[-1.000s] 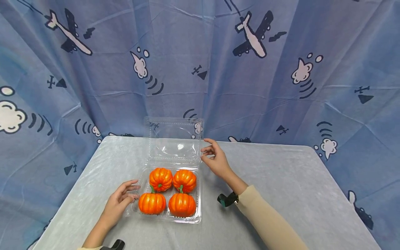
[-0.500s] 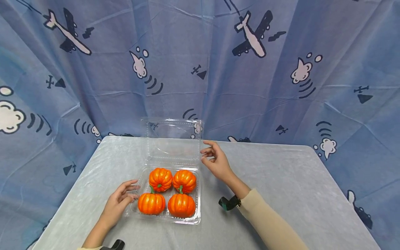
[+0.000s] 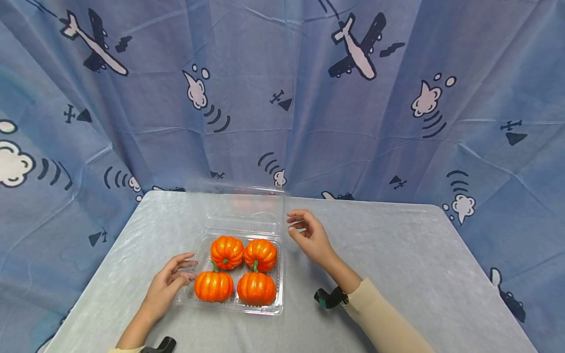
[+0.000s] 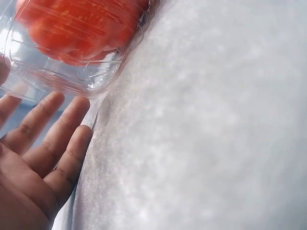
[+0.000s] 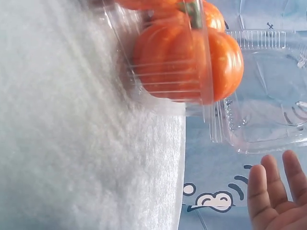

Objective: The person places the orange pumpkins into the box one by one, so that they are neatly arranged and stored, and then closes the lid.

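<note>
A clear plastic clamshell box (image 3: 231, 309) holds several orange pumpkins, among them a front left pumpkin (image 3: 214, 286) and a front right pumpkin (image 3: 256, 289). Its hinged clear lid (image 3: 247, 224) stands raised at the back, with faint orange reflections in it. My left hand (image 3: 163, 287) is at the box's left side, fingertips against or very near the clear wall; in the left wrist view its fingers are loosely extended. Beside the lid's right edge, my right hand (image 3: 312, 240) has its fingers loosely bent. Whether these fingertips touch the lid I cannot tell.
A pale grey cloth-covered table (image 3: 397, 264) extends to the right of the box. Behind it hangs a blue curtain (image 3: 247, 98) printed with planes and clouds. Black wrist mounts (image 3: 331, 297) are worn on both forearms.
The lid has tilted, its top edge dropping lower in view. My right hand has moved down and slightly right beside it. The left hand and pumpkins stay put.
</note>
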Demonstrator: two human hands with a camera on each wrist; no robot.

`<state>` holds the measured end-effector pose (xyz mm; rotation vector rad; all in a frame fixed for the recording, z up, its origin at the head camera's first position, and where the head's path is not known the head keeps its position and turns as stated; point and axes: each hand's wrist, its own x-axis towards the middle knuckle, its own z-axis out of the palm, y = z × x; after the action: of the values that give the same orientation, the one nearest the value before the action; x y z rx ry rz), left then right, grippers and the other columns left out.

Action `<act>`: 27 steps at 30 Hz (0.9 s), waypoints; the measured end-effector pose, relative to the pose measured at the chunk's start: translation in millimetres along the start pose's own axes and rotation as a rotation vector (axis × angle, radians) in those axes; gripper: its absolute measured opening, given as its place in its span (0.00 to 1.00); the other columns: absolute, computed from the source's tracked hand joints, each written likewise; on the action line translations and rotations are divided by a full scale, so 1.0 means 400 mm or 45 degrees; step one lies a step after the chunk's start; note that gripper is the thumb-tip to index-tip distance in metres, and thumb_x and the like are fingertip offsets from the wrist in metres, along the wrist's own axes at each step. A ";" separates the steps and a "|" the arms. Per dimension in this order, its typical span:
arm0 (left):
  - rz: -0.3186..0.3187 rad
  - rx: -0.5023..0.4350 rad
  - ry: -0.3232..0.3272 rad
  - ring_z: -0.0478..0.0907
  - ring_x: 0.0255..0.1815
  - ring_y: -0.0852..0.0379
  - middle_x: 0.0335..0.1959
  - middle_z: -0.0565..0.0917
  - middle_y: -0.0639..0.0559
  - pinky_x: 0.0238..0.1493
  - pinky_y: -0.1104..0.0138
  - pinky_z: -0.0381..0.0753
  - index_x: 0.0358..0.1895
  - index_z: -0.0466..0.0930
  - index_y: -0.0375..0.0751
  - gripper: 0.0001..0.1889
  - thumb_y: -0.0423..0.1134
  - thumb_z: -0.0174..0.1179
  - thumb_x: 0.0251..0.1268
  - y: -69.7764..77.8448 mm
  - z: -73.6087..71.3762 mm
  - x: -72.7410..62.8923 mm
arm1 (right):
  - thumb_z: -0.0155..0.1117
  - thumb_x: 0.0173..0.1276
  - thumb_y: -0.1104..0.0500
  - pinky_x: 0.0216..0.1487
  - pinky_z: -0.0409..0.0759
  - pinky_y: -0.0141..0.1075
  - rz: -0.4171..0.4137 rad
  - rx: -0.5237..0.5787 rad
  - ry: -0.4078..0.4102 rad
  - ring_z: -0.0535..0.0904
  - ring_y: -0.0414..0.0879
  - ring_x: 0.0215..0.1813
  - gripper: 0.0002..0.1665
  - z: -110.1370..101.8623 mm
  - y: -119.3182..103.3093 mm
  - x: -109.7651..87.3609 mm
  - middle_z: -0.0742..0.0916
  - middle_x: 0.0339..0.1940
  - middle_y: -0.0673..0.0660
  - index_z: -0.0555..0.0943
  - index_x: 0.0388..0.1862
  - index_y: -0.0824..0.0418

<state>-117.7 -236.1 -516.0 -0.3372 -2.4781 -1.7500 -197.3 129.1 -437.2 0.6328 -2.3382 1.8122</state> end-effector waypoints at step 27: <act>0.013 -0.034 0.063 0.84 0.40 0.62 0.51 0.83 0.46 0.37 0.68 0.84 0.62 0.69 0.31 0.20 0.27 0.52 0.68 0.005 -0.007 -0.026 | 0.55 0.71 0.63 0.32 0.81 0.33 0.146 -0.008 -0.192 0.78 0.41 0.36 0.13 0.013 -0.010 -0.140 0.80 0.48 0.70 0.76 0.50 0.69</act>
<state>-107.1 -239.5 -515.2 -0.3038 -2.4170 -1.7673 -144.1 137.4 -454.0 0.6688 -2.5248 1.8645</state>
